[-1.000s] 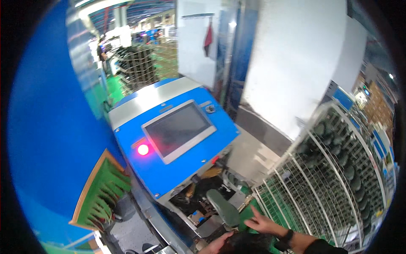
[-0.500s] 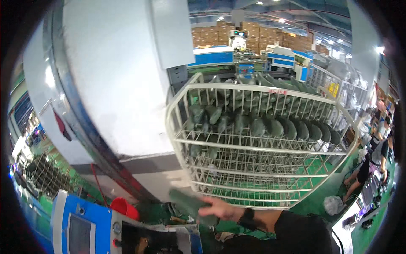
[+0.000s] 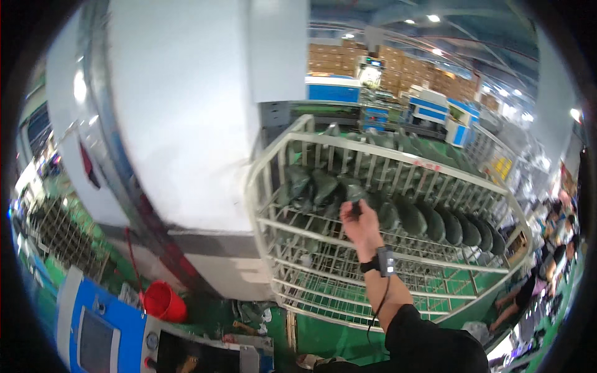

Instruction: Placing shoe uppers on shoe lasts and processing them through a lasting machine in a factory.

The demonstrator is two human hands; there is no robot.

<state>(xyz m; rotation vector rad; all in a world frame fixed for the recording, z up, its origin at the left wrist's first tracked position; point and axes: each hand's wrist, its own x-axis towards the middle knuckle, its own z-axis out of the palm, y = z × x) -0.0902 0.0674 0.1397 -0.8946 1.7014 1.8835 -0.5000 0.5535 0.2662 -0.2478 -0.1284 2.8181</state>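
My right hand (image 3: 359,227), on an arm with a black sleeve and a dark wristband carrying a small grey device, reaches over the near side of a cream wire rack cart (image 3: 373,244). Its fingers are closed around the lower end of a dark green, sole-shaped piece (image 3: 354,190) at the upper tier. Similar dark green pieces (image 3: 410,222) stand tilted in a row to the right of the hand, and others (image 3: 300,181) cluster to its left. My left hand is out of view.
A white pillar (image 3: 186,124) stands left of the cart. At lower left are a blue-and-white machine (image 3: 68,317) and a red bucket (image 3: 163,303). Several people (image 3: 553,267) are at the far right. Blue-and-white machines (image 3: 333,91) and stacked cartons (image 3: 398,68) fill the back.
My right hand has moved up and away, from near the machine to the cart's upper tier, with the dark green piece. The view has tilted and shifted.
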